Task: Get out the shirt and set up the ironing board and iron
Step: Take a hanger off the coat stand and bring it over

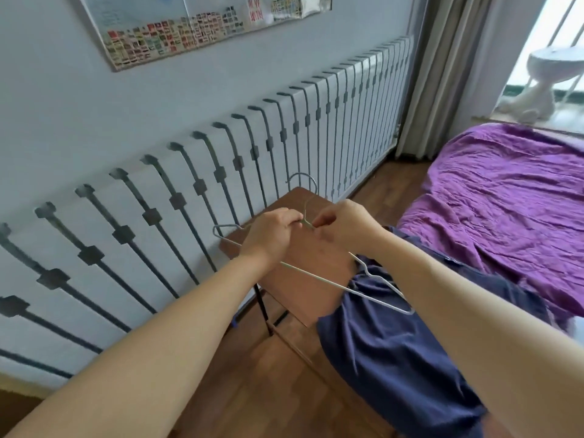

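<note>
Silver wire clothes hanger (316, 276), bare, pinched at the neck by curled fingers of the left hand (268, 229) and right hand (344, 222) above a small brown wooden table (319, 257). Crumpled dark-blue shirt (385, 343) hangs at five o'clock under the right forearm, support unseen; the hanger's lower corner could snag it, or arm movement drop it.

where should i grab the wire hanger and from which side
Take the wire hanger at its twisted neck, just under the hook, coming from above on the near side. It lies tilted with the hook pointing away toward the radiator. The thin wires join at the neck, so it is likely stiffest there. The left hand and right hand both hold it there.
</note>
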A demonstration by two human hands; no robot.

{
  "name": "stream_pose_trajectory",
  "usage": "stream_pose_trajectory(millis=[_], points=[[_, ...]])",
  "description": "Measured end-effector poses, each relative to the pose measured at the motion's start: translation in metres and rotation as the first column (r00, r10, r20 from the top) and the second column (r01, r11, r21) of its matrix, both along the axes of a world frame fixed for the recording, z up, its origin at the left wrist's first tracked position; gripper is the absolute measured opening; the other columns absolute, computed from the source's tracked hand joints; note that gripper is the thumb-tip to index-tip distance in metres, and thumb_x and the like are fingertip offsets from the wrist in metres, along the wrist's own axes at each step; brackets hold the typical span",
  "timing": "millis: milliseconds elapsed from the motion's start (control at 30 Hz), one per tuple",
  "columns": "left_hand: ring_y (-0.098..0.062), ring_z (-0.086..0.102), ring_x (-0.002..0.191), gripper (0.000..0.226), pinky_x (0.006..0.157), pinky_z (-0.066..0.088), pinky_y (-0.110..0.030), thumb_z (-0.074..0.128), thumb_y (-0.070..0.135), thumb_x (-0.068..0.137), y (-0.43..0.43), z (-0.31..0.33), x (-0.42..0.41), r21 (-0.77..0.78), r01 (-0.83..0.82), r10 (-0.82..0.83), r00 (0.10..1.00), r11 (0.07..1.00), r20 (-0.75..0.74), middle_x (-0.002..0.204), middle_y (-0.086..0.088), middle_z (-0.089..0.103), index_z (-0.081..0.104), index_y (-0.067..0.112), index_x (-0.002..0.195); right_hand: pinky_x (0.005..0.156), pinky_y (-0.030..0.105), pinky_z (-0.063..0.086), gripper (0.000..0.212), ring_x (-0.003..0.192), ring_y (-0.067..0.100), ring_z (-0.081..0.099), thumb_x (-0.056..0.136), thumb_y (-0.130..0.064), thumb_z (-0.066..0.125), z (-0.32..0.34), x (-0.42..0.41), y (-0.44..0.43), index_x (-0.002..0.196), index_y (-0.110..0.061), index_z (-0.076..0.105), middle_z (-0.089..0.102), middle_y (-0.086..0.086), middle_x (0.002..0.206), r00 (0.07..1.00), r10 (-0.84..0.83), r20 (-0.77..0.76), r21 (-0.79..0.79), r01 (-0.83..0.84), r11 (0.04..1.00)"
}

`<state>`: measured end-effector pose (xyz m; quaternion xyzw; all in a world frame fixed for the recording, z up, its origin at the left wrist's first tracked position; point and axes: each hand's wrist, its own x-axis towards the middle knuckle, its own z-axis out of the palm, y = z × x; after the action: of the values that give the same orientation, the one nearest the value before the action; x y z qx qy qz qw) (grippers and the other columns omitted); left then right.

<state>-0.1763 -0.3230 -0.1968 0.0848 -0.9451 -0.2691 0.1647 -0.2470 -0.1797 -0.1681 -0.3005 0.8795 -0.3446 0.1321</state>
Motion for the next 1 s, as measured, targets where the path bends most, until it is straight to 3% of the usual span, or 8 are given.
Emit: stream_pose_trajectory(millis=[100, 333, 533, 767, 1000], points=[[-0.029, 0.062, 0.097, 0.022, 0.087, 0.048, -0.039, 0.053, 0.006, 0.091, -0.022, -0.014, -0.034, -0.020, 0.045, -0.044, 0.998, 0.999, 0.038, 0.102, -0.014, 0.069, 0.068, 0.003, 0.107, 0.061, 0.016, 0.047, 0.019, 0.081, 0.013, 0.061, 0.080, -0.012, 0.065, -0.017, -0.031, -0.022, 0.096, -0.015, 0.075, 0.065, -0.002, 0.085, 0.997, -0.055, 0.047, 0.001, 0.055, 0.998], [-0.033, 0.059, 0.093, 0.031, 0.084, 0.046, -0.043, 0.039, -0.001, 0.090, -0.072, -0.051, -0.095, -0.095, 0.075, -0.055, 0.978, 0.993, 0.201, 0.099, -0.015, 0.066, 0.067, 0.006, 0.101, 0.070, 0.020, 0.042, 0.018, 0.077, 0.010, 0.057, 0.082, -0.010, 0.066, -0.073, -0.087, -0.071, 0.096, -0.012, 0.075, 0.063, -0.005, 0.082, 0.984, -0.105, 0.141, -0.036, 0.111, 0.993], [-0.032, 0.059, 0.094, 0.036, 0.083, 0.047, -0.039, 0.038, -0.002, 0.089, -0.106, -0.098, -0.137, -0.097, 0.129, -0.092, 0.944, 0.987, 0.317, 0.100, -0.010, 0.065, 0.066, 0.012, 0.106, 0.050, 0.005, 0.037, 0.017, 0.054, -0.002, 0.046, 0.083, -0.007, 0.064, -0.118, -0.115, -0.101, 0.097, -0.008, 0.074, 0.053, -0.016, 0.063, 0.957, -0.157, 0.244, -0.026, 0.168, 0.985], [-0.029, 0.057, 0.105, 0.040, 0.089, 0.043, -0.034, 0.036, 0.001, 0.092, -0.139, -0.152, -0.184, -0.087, 0.234, -0.176, 0.888, 0.968, 0.424, 0.110, -0.008, 0.062, 0.060, 0.014, 0.121, 0.049, 0.002, 0.033, 0.016, 0.056, -0.003, 0.046, 0.082, -0.011, 0.067, -0.173, -0.146, -0.129, 0.096, -0.012, 0.075, 0.056, -0.013, 0.068, 0.900, -0.299, 0.318, 0.017, 0.310, 0.950], [-0.027, 0.054, 0.112, 0.039, 0.095, 0.039, -0.032, 0.036, 0.005, 0.095, -0.159, -0.190, -0.224, -0.056, 0.321, -0.253, 0.833, 0.945, 0.493, 0.118, -0.005, 0.061, 0.058, 0.017, 0.126, 0.062, 0.016, 0.041, 0.014, 0.071, 0.010, 0.054, 0.081, -0.013, 0.067, -0.213, -0.173, -0.146, 0.091, -0.014, 0.076, 0.064, -0.002, 0.079, 0.833, -0.435, 0.343, 0.077, 0.436, 0.897]])
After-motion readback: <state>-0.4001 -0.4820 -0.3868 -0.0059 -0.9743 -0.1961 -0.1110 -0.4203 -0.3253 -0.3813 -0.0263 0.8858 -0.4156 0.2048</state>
